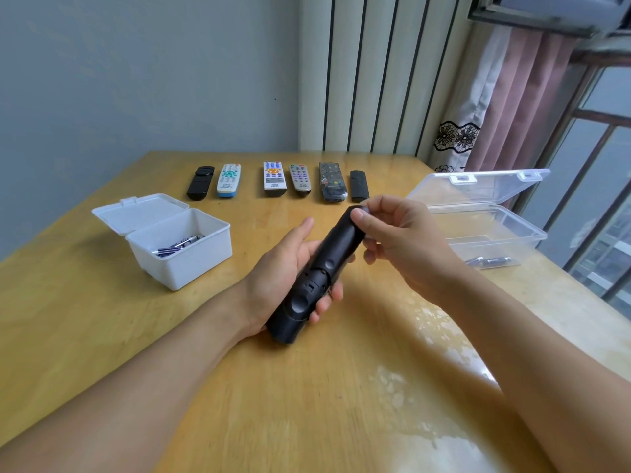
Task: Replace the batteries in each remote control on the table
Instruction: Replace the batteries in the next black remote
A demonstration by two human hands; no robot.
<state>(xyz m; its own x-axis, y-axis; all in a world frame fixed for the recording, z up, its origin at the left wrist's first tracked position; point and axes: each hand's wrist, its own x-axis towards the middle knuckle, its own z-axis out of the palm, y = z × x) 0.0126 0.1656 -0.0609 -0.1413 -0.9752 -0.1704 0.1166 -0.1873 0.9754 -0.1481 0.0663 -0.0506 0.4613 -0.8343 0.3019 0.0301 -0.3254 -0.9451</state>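
While the left hand (286,274) cradles a black remote (316,278) from below, back side up, with its fingers (327,300) curled round the lower half, the right hand (399,240) pinches the remote's far end between thumb and fingertips. Both hands hold it just above the wooden tabletop (307,387), tilted so the far end points up and away.

Taking the held remote as the landmark: beyond it, near the far edge of the tabletop, six more remotes lie side by side in a row. They are a black one (200,183), a white one with teal buttons (228,180), a white one with orange buttons (274,179), a grey one (300,179), a dark one in a clear wrapper (332,182) and a small black one (359,186), which lies closest to the right hand's fingertips. To the left of the held remote stands an open white box (177,240) with batteries (177,245) inside. To its right sits an open clear plastic box (485,213) holding a few batteries (491,261) at its near end.
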